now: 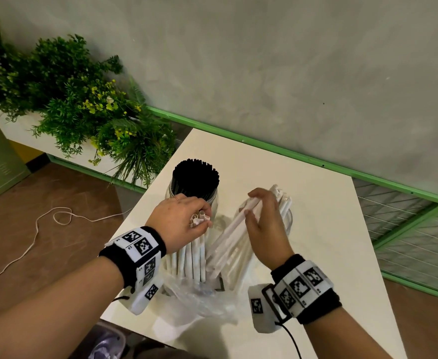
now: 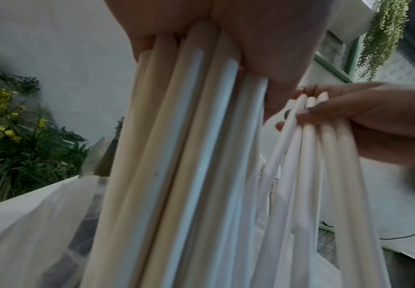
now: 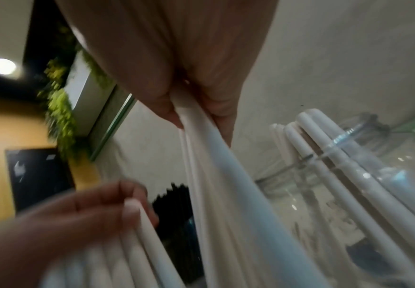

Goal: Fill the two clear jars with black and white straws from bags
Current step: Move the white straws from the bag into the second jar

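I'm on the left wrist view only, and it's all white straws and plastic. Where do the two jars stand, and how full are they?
Observer: Both stand on the white table beyond the hands. The left jar is packed with black straws.
Operator: And the other one?
Observer: The right jar, just behind the right hand, holds only a few white straws, which lean out of its mouth.
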A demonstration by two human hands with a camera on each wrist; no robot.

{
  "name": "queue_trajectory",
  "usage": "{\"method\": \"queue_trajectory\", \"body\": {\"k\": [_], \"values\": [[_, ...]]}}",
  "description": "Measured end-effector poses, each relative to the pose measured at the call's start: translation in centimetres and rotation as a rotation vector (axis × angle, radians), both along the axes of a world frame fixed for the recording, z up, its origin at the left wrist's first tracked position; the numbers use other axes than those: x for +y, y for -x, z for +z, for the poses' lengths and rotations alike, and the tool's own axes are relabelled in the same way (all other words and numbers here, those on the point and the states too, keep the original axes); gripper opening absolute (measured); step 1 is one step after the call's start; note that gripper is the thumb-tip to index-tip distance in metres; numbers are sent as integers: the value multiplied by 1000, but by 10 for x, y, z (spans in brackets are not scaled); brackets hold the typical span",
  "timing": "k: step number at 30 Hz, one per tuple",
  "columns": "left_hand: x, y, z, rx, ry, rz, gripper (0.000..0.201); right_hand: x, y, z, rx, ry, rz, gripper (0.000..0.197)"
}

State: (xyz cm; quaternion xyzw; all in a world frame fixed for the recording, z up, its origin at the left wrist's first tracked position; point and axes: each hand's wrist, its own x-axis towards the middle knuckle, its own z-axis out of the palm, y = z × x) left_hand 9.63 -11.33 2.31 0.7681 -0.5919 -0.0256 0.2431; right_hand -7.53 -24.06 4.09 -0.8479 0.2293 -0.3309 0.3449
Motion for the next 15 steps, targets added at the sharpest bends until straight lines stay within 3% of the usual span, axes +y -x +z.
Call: {"method": "queue_trajectory", "body": {"k": [4,6,12,15], "values": [[-2,-2,-1,-10,-1,4,32,-16,9,32,-145,-153,-25,52],[-3,-3,-2,-20,2,2,32,-22,13,50,-213,-158,-59,49],[-7,-1,-2,-43,-7,-3,34,-37,19,82,-480,53,-324,39],[-6,0,-1,-37,-14,-3,36,-32,21,90,-670,89,-354,36]]}}
